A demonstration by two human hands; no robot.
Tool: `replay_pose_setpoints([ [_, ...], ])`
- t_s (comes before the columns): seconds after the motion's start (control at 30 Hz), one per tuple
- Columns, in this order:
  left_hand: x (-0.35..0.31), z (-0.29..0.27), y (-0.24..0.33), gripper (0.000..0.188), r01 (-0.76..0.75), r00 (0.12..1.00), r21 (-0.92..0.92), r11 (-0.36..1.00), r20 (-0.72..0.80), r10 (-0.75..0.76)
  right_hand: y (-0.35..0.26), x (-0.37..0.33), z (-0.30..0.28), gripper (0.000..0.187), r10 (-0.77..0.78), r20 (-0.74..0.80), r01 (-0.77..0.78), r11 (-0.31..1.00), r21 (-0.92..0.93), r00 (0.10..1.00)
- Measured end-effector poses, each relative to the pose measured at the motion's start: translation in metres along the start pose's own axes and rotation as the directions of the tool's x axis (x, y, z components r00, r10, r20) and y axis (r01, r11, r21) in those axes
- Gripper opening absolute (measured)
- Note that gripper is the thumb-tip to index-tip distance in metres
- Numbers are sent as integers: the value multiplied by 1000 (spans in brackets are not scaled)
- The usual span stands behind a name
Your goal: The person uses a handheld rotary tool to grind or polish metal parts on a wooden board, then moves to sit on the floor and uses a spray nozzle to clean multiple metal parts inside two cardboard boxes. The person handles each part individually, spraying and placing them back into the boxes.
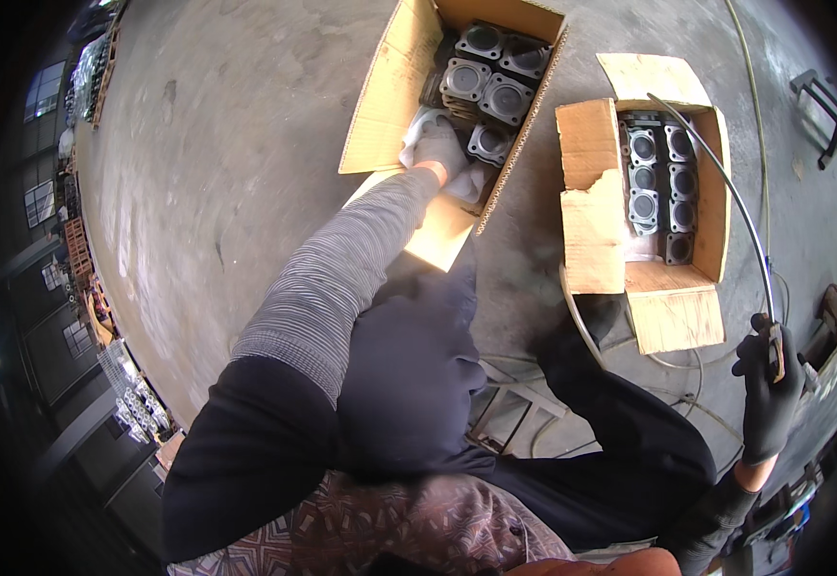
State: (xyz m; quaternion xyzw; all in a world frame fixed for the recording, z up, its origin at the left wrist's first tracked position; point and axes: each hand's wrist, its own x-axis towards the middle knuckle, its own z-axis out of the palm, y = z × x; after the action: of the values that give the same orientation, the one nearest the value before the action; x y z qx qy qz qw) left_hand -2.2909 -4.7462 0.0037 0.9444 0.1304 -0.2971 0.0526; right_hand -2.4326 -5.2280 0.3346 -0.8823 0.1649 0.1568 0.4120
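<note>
I have left grip (440, 144) down in larger carton (389, 96), against white wrapping (416, 134); view poor there, so can't tell whether clenched or released. Dark metal castings (507, 100) stacked in carton just beyond it. My right grip (766, 394) clasps long curved wand (738, 199) by near end. Smaller carton (591, 240) nearby, two rows of castings inside. Both on concrete floor (217, 144).

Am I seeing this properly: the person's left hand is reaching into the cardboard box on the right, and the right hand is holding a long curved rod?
Not quite: the box is wrong. The head view shows the left hand reaching into the cardboard box on the left, and the right hand holding a long curved rod.
</note>
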Motion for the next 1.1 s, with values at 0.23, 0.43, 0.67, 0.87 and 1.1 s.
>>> replay_pose_setpoints([
  [0.23, 19, 8, -12, 58, -37, 993, -166, 985, -117, 17, 3, 0, -3, 25, 10, 16, -10, 1000, 0, 1000],
  [0.43, 11, -3, -11, 59, -82, 990, 33, 996, -115, 85, 9, 0, -7, 26, 32, 26, -32, 999, 7, 999],
  [0.67, 2, -7, -10, 76, -75, 993, 43, 996, -86, 79, 14, -2, -13, 27, 34, 33, -34, 999, 0, 999],
  [0.87, 0, -7, -5, 82, -81, 990, -86, 993, -120, 71, 18, -4, -16, 27, 15, 35, -15, 1000, 5, 999],
  [1.1, 10, 2, -23, 74, -174, 974, -313, 934, -193, 117, 16, -1, -14, 28, 58, 33, -58, 998, 12, 998],
])
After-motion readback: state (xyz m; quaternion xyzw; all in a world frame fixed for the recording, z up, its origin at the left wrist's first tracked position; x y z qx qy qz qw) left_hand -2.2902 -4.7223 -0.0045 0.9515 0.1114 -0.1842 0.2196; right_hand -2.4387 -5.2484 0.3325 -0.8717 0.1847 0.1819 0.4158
